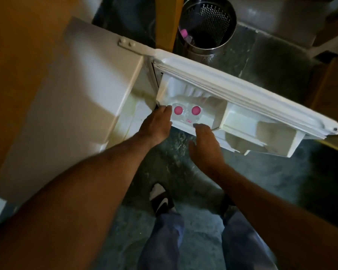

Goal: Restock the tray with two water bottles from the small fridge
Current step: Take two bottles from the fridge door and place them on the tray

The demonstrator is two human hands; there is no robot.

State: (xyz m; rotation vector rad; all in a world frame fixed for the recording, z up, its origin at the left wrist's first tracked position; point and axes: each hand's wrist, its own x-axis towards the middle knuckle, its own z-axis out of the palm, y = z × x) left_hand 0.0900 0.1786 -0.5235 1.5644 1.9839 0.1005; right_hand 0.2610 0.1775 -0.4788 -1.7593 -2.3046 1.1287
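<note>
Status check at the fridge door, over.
Both hands open: left hand, right hand. Two pink-capped bottles upright in door shelf, ungrasped. Nothing blocking.

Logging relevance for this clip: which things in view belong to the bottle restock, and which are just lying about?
Part of the job:
- two pink-capped water bottles in the door shelf
- open fridge door
- small fridge
- left hand, right hand, both open, reaching

Just lying about:
- perforated metal bin
- pink-capped bottle inside the bin

Two water bottles [187, 114] stand side by side in the fridge door [242, 98] shelf, at its hinge end. The fridge [82, 106] lies left of the door; a perforated bin [207, 26] stands behind it.
</note>
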